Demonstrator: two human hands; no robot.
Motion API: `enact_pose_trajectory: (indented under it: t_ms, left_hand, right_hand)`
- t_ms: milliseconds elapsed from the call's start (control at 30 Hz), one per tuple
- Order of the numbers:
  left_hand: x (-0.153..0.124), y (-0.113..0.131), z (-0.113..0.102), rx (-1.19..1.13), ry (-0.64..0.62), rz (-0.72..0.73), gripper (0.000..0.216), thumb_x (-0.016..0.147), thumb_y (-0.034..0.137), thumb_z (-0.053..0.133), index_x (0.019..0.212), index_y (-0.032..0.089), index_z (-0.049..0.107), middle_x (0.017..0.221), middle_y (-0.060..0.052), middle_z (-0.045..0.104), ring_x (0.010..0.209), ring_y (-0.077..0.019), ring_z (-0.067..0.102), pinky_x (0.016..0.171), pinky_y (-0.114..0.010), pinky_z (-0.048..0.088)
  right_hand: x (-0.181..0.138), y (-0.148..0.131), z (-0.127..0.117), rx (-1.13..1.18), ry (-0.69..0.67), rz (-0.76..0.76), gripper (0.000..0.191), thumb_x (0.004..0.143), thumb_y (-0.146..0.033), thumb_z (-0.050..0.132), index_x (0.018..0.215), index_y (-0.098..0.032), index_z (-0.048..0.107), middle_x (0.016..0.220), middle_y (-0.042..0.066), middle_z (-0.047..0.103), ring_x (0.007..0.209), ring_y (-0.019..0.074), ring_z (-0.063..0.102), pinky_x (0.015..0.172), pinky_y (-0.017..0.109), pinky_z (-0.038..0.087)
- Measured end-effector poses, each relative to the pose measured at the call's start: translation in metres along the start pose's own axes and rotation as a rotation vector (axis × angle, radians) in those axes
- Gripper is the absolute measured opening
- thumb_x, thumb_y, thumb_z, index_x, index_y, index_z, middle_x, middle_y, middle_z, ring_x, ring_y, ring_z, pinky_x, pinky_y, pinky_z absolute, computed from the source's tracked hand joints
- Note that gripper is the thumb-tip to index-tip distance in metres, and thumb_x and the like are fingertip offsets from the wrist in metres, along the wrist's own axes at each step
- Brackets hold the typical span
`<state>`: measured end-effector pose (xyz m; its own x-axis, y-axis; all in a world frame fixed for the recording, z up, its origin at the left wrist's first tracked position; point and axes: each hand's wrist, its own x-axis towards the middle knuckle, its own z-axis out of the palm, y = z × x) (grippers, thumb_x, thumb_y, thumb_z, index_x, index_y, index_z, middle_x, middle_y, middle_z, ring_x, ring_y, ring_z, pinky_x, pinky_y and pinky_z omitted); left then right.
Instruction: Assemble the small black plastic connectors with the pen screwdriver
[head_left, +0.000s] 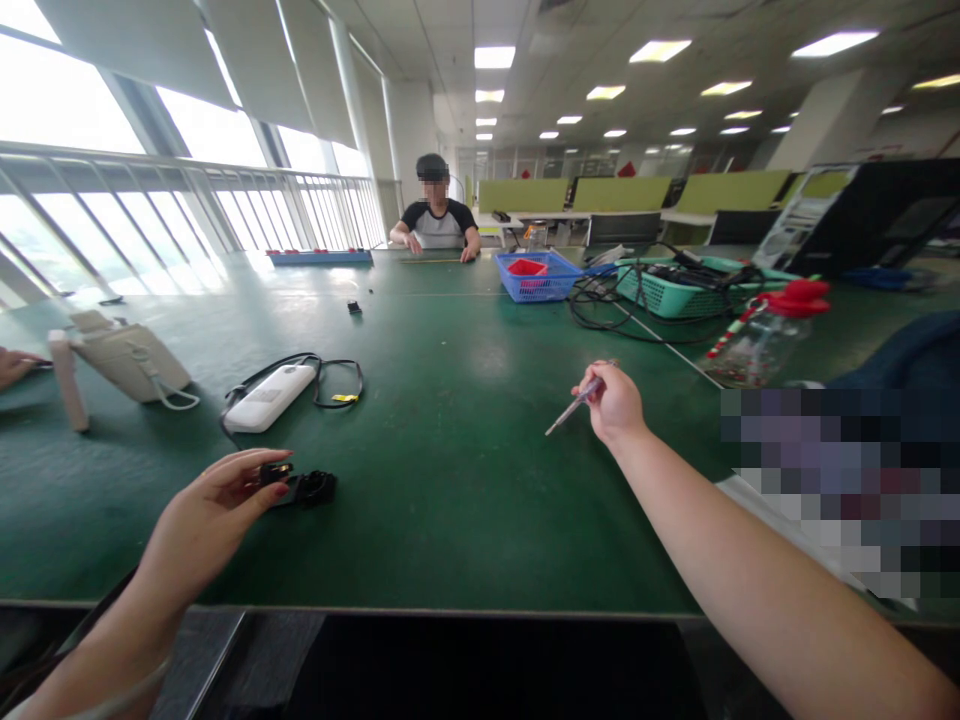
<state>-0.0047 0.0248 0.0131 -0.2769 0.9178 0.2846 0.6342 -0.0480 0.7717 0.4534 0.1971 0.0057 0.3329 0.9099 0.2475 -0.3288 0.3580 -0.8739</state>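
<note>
My left hand (214, 505) is closed at the near left of the table, thumb and fingers pinching a small black part (276, 472) with a bit of shiny metal on it. Right beside those fingertips lies another black piece (316, 488); whether it is joined to the pinched part I cannot tell. Over the table's right half, my right hand (616, 405) grips a slim screwdriver (576, 405) by its clear handle, the tip slanting down to the left. The tip appears apart from any object.
A white power bank (271, 398) with a black cable lies beyond my left hand. Further left stands a beige device (131, 360). At the right are a blue basket (536, 288), a green basket (675, 300) of cables and a red-lidded bottle (772, 335). A person (435, 215) sits opposite.
</note>
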Motion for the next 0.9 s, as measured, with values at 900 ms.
enact_pose_trajectory:
  t_ms: [900]
  left_hand:
    - [-0.003,0.009,0.02,0.456,-0.1,0.246,0.046,0.084,0.058,0.055,0.118,0.032,0.07,0.116,-0.004,0.071,0.105,-0.0265,0.066,0.092,-0.035,0.051]
  right_hand:
    - [-0.003,-0.003,0.002,-0.025,-0.035,0.0,0.02,0.069,-0.026,0.063,0.055,-0.02,0.05,0.047,-0.006,0.045,0.039,0.0067,0.041,0.051,0.023,0.051]
